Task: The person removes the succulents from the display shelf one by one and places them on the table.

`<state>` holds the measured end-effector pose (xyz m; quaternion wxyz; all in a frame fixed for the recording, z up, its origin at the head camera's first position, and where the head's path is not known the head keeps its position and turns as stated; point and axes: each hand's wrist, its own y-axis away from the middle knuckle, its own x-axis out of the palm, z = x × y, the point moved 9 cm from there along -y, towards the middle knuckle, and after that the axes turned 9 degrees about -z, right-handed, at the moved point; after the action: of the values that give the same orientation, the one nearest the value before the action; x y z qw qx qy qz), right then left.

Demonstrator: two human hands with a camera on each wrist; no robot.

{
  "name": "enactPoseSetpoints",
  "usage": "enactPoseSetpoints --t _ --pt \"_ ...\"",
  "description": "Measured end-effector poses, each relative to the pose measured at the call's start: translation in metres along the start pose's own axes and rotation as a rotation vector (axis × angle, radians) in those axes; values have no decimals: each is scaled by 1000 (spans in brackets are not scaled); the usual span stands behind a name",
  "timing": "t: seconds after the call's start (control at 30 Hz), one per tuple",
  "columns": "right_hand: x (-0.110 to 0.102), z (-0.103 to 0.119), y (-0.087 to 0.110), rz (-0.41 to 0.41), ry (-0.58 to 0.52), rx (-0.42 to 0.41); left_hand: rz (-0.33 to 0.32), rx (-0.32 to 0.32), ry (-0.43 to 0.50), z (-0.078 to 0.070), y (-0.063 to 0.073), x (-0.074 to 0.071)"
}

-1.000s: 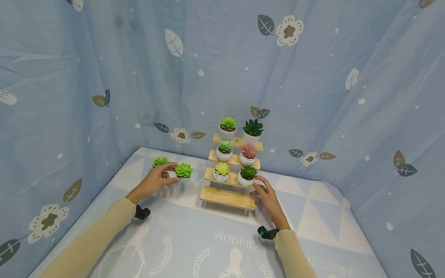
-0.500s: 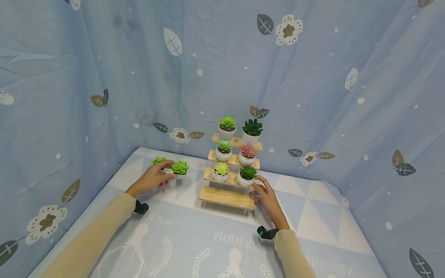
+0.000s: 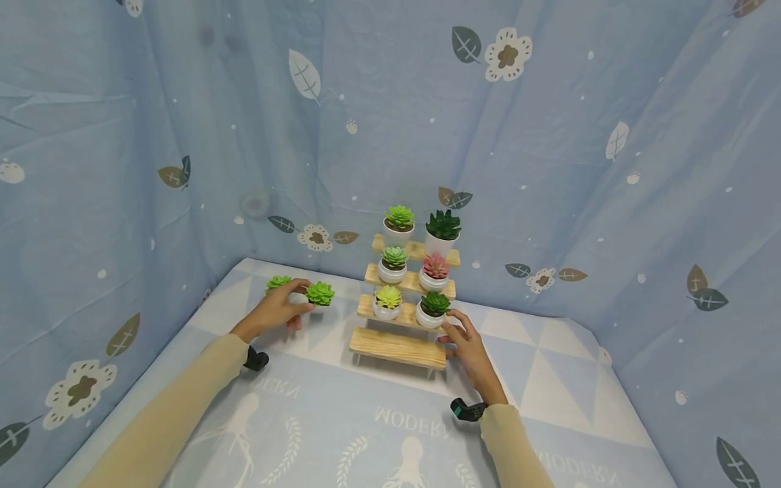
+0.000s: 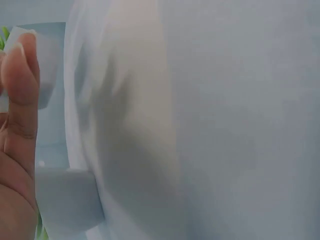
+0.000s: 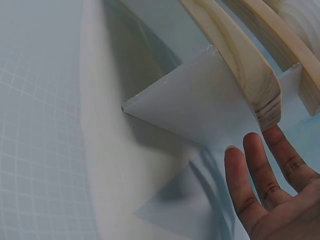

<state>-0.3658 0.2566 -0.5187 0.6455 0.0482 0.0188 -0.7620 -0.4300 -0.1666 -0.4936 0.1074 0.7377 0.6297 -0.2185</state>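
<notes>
Currently left fingers [image 4: 22, 80] pinch white pot [image 4: 49, 62], green succulent [image 3: 320, 293] inside.

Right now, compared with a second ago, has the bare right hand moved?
No: judged against the tiered pale-wood stand, the right hand stays by its right end in the head view.

Blue leaf-print curtains [image 3: 390, 135] around a cloth-covered table [image 3: 573, 366] make this a curtained-off booth [image 3: 671, 203].
</notes>
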Motion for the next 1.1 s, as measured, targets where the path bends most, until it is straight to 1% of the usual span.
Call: enactPoseSetpoints --t 0.13,0.3,0.43,0.63,0.9,1.1 --pt "0 -2 -1 0 -8 1 5 0 -9 -2 -2 4" --pt "0 -3 -1 0 -17 2 -3 -8 -8 -3 -5 7" --pt "0 -3 0 1 -26 12 1 -31 1 -3 -7 10" --pt "1 -1 1 4 -15 16 18 -71 -6 2 -9 15" --pt "0 -2 0 -7 -10 24 34 -74 -8 3 -13 16" --pt "0 -1 0 -7 -9 11 35 -95 -4 6 -16 16"
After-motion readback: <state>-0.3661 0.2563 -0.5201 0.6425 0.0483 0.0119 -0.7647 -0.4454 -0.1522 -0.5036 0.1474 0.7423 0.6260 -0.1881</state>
